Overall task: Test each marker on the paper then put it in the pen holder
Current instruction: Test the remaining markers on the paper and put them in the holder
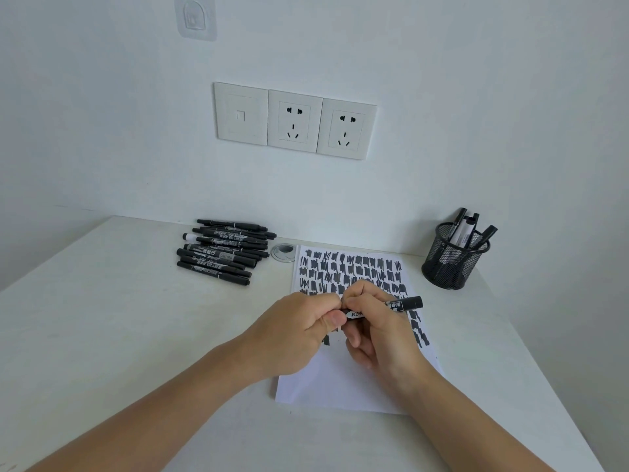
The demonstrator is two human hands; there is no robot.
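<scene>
Gripping one marker (401, 306) with both fists over the paper (343, 379): left hand (299, 332) pinches its left end, right hand (377, 321) wraps the barrel. Pen holder (454, 258) sits at desk's far-right edge.

**Both hands closed on one marker**

Two bare forearms reach in from the lower edge and converge. The left hand (299, 332) pinches the near end of a black marker (406, 304). The right hand (377, 335) curls around its barrel, and the two hands touch.

A dozen-odd markers (221, 252) lay at eleven o'clock, four in one pen holder (449, 267) at two o'clock. One marker (406, 304) crossed one paper (340, 383).
</scene>
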